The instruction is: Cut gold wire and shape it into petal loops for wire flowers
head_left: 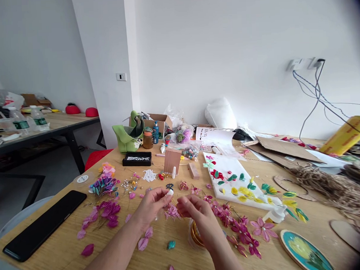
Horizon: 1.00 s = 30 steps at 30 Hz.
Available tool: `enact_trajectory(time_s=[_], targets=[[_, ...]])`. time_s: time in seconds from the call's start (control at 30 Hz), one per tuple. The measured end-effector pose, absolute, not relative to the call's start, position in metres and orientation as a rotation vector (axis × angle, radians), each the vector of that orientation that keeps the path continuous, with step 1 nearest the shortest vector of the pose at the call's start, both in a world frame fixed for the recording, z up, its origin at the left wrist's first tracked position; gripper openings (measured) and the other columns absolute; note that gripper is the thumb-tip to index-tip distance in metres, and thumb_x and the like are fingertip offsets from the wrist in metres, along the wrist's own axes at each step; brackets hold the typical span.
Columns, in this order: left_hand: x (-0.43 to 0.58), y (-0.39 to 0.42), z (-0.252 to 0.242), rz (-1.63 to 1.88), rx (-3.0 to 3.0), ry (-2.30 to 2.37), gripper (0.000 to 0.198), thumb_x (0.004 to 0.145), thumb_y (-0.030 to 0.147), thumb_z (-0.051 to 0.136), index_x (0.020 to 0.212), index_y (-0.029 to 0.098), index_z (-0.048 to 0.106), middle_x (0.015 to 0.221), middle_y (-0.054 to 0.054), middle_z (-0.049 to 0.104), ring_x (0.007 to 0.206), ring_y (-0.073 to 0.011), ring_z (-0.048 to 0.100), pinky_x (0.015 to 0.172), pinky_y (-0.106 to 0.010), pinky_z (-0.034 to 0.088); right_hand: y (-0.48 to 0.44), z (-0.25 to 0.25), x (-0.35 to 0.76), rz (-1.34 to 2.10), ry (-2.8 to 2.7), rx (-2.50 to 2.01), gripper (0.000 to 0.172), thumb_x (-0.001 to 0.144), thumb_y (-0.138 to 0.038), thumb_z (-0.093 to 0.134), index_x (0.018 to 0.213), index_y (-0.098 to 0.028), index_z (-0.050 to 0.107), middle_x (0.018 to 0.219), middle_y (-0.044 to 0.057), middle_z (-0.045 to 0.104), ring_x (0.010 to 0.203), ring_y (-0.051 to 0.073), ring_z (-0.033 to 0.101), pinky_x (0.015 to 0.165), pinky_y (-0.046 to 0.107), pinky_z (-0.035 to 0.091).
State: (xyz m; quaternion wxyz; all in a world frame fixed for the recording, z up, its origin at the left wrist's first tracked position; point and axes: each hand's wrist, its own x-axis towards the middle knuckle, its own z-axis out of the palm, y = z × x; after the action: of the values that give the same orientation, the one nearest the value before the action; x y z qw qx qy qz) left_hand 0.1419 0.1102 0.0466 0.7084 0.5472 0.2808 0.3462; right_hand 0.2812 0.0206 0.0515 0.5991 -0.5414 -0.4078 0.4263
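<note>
My left hand (151, 207) is closed in a pinch around a small white object (170, 192), perhaps a little bottle or cap; its lower part is hidden by the fingers. Close beside it, my right hand (198, 211) has its fingertips pressed together. What they hold, if anything, cannot be made out. Under the hands lie pale pink petals (172, 211). A clear tub of gold wire (194, 234) is partly covered by my right hand. Dark pink flowers (240, 227) spread to the right, and magenta petals (109, 211) lie to the left.
A black phone-like slab (45, 224) lies at the front left. The white foam board (229, 168) bears yellow and red flowers. Behind the hands stand a wooden block (172, 161) and a black tray (137, 159). Twine (331, 186) and a painted oval plaque (306, 251) lie right.
</note>
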Motion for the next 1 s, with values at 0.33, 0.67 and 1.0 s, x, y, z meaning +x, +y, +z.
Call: enact_trajectory(time_s=[0.33, 0.67, 1.0], targets=[[0.143, 0.105, 0.049, 0.669, 1.305, 0.525, 0.033, 0.066, 0.044, 0.079, 0.078, 0.014, 0.070, 0.070, -0.001, 0.064, 0.065, -0.0120, 0.055, 0.062, -0.023, 0.041, 0.022, 0.052, 0.279, 1.065, -0.985, -1.281, 0.045, 0.061, -0.055, 0.077, 0.073, -0.013, 0.066, 0.066, 0.002, 0.063, 0.057, 0.011, 0.051, 0.054, 0.023, 0.039], [0.139, 0.104, 0.045, 0.610, 1.083, 0.593, 0.033, 0.066, 0.037, 0.081, 0.091, 0.016, 0.073, 0.081, -0.006, 0.072, 0.074, -0.0171, 0.065, 0.074, -0.029, 0.048, 0.021, 0.050, 0.284, 1.018, -0.995, -1.294, 0.041, 0.064, -0.052, 0.076, 0.069, -0.013, 0.062, 0.061, 0.000, 0.060, 0.054, 0.010, 0.048, 0.052, 0.022, 0.037], [0.138, 0.102, 0.056, 0.583, 1.332, 0.480, 0.030, 0.072, 0.044, 0.074, 0.077, 0.014, 0.073, 0.072, -0.004, 0.066, 0.068, -0.0138, 0.055, 0.067, -0.024, 0.041, 0.020, 0.052, 0.283, 1.017, -1.040, -1.299, 0.037, 0.065, -0.047, 0.076, 0.065, -0.014, 0.061, 0.054, -0.002, 0.056, 0.049, 0.008, 0.043, 0.049, 0.021, 0.031]])
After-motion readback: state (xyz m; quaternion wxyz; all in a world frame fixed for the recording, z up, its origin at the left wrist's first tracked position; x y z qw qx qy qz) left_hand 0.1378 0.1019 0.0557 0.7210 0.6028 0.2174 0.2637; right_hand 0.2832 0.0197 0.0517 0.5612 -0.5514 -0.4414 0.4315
